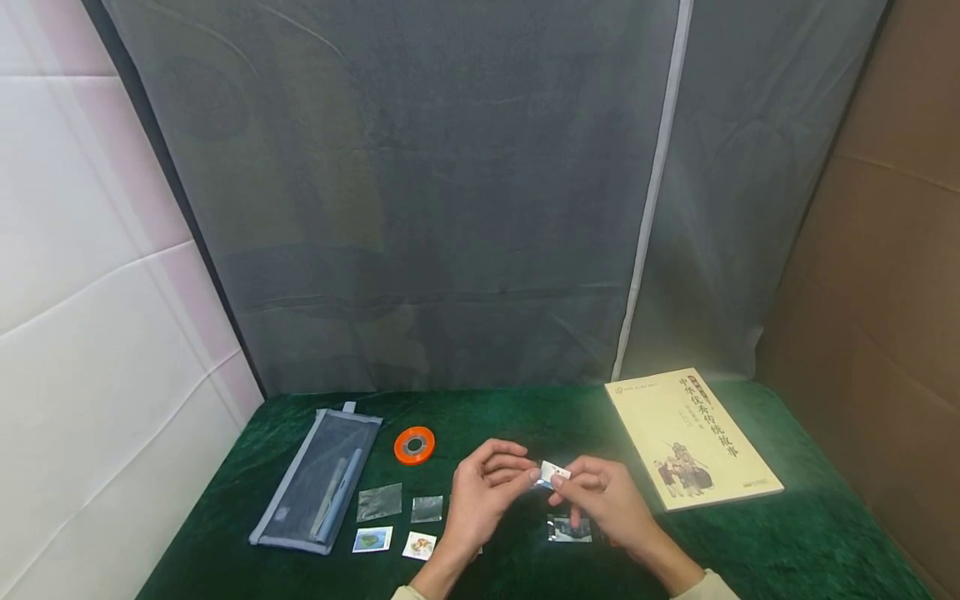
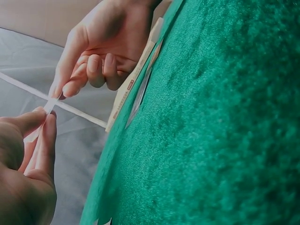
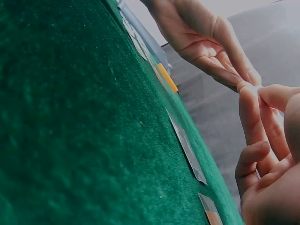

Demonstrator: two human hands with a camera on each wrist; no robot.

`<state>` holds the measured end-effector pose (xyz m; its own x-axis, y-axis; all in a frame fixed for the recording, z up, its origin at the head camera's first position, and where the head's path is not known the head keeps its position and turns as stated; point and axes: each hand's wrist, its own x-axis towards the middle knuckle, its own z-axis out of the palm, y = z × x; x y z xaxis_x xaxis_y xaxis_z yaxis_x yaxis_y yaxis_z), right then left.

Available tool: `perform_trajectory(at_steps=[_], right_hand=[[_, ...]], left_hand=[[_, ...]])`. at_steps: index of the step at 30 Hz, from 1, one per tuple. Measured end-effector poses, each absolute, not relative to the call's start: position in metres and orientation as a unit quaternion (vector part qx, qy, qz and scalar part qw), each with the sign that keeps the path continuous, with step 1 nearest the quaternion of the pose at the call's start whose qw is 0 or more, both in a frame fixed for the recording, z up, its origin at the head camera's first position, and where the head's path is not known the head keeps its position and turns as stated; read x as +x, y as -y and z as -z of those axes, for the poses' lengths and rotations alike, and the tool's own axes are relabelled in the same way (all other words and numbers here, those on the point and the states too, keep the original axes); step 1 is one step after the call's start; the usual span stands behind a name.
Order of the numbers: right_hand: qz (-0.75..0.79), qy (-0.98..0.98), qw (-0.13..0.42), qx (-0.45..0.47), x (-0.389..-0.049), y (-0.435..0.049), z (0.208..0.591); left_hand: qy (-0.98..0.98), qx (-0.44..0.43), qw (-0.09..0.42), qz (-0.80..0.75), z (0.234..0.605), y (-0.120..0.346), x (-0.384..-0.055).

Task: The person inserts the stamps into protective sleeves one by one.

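Above the table, both hands meet at a small white stamp (image 1: 556, 471) with a clear plastic sleeve (image 1: 543, 482) at its lower left edge. My left hand (image 1: 483, 492) pinches the sleeve between thumb and forefinger. The stamp is pinched by my right hand (image 1: 603, 497), its other fingers loosely curled. In the left wrist view the two hands' fingertips nearly meet along a thin pale strip (image 2: 49, 106), seen edge-on. Beneath the right hand lies a sleeve with a dark insert (image 1: 564, 531).
Left of the hands lie two clear sleeves (image 1: 380, 502), a blue-green stamp (image 1: 372, 540) and an animal-picture stamp (image 1: 419, 546). Behind them is an orange tape roll (image 1: 406, 434), with a mesh pencil pouch (image 1: 300, 475) farther left. A cream book (image 1: 637, 408) lies at the right.
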<state>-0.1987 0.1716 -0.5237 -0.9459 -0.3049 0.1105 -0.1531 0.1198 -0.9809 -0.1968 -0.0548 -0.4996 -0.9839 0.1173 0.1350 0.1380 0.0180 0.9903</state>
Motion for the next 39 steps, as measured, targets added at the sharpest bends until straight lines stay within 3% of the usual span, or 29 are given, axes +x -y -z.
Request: perform_trajectory(at_steps=[15,23,29,39], right_hand=[[0.650,-0.730,0.044,-0.206,-0.1976,-0.1726,0.5213],[0.649,-0.746,0.035,-0.149,-0.1989,-0.1725,0.5221],[0.642,-0.743,0.027,-0.186,-0.2005,-0.1738,0.5259],[0.642,-0.747,0.047,-0.167,-0.1993,-0.1730,0.5256]], left_hand=[[0.714,-0.100,-0.010,0.693,0.5009,0.0543,-0.1967],[0.705,-0.092,-0.008,0.703,0.5014,0.0546,-0.1971],[0.721,-0.095,-0.004,0.686,0.5017,0.0544,-0.1963],[0.730,-0.090,-0.001,0.677,0.5008,0.0536,-0.1949]])
